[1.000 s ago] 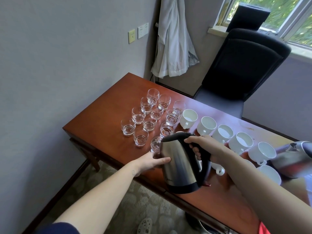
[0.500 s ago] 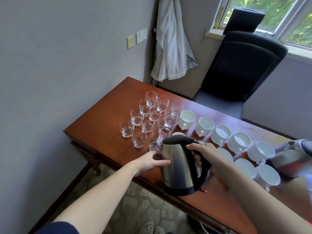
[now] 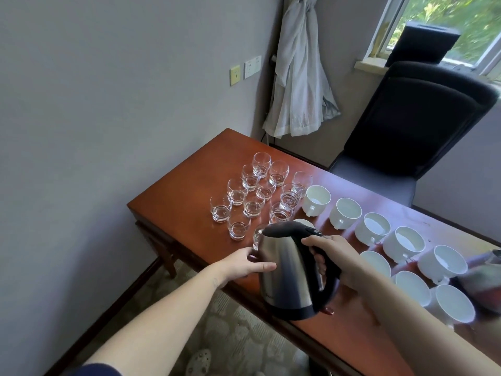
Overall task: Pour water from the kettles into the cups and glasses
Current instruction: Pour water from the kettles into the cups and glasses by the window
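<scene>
A steel kettle with a black lid and handle hangs nearly upright over the table's front edge. My right hand is wrapped around its handle. My left hand presses against the kettle's left side, thumb on the steel. Just behind the spout stands a small glass, mostly hidden. Several more small glasses, each with a little water, stand in rows at the table's left end. Right of them stand several white cups in two rows. A second kettle shows blurred at the right edge.
The brown wooden table has a bare strip along its left end. A black office chair stands behind it, under the window. A white garment hangs in the corner. Patterned carpet and a slipper lie below the table's front edge.
The kettle has swung back from a forward tilt to nearly upright, both hands staying on it. The view has shifted slightly.
</scene>
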